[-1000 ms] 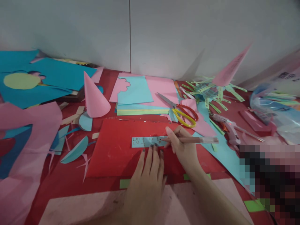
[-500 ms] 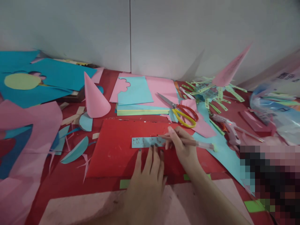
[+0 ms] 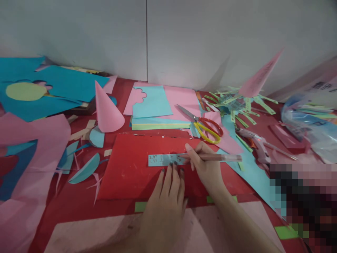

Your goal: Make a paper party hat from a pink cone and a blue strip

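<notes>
L hand is palm down, fingers straight & slightly spread, gripping nothing; its middle fingertips press the lower edge of a light-blue rectangular paper strip w/ small handwritten figs., mostly too blurred to read. The strip lies flat approx. mid-way across a smooth red rectangular sheet.

R hand is closed in a writing grip on a thin brown pen w/ a clear end — tip over the strip's R part, can't tell if touching; barrel nearly level, pointing R.

Just behind the red sheet: a neat stack of pastel paper; scissors w/ one red & one yellow handle, blades slightly apart, resting on pink paper. Upright pink paper cone to the L; pale pistol-shaped glue gun to the R, on its side — small red light lit.
</notes>
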{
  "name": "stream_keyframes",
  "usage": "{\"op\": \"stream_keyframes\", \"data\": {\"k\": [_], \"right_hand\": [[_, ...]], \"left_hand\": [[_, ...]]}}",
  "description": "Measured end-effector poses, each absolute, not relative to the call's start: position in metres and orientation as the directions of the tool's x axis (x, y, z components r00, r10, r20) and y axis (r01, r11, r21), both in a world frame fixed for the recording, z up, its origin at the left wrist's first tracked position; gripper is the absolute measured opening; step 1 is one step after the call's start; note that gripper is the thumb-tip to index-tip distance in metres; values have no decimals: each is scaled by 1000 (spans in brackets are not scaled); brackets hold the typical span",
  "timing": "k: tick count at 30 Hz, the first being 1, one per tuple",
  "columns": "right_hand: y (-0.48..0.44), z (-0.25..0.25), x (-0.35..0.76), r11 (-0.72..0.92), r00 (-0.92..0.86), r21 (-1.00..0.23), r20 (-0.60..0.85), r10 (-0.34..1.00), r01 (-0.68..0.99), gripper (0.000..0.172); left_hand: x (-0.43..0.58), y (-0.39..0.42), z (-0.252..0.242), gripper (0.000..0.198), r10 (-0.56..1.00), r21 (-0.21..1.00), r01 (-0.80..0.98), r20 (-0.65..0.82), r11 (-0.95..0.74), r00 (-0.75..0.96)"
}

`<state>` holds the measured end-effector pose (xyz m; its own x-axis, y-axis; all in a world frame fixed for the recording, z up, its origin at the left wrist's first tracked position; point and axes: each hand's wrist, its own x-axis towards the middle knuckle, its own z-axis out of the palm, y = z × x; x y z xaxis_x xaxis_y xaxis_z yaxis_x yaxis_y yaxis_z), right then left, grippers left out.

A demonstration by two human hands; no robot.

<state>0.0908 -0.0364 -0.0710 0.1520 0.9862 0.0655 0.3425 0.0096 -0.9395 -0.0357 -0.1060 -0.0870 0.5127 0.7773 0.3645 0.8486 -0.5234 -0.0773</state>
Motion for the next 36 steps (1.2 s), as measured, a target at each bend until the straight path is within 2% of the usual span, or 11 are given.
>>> {"op": "stream_keyframes", "data": {"k": [8, 15, 22, 36], "right_hand": [[-37, -71, 93, 9, 142, -933, 65, 988, 361, 34], [-37, -74, 95, 0, 138, -940, 50, 989, 340, 33], [-39, -69, 93, 49, 182, -943, 115, 977, 330, 33], [-38, -72, 94, 14, 194, -944, 82, 978, 331, 34]], "left_hand": [[-36, -106, -88, 42, 802, -16, 859, 350, -512, 484], [-38, -106, -87, 43, 792, -24, 839, 315, -544, 523], [-38, -106, -87, 46, 796, -39, 851, 335, -523, 505], [-37, -108, -85, 46, 837, -19, 886, 318, -464, 445]]}}
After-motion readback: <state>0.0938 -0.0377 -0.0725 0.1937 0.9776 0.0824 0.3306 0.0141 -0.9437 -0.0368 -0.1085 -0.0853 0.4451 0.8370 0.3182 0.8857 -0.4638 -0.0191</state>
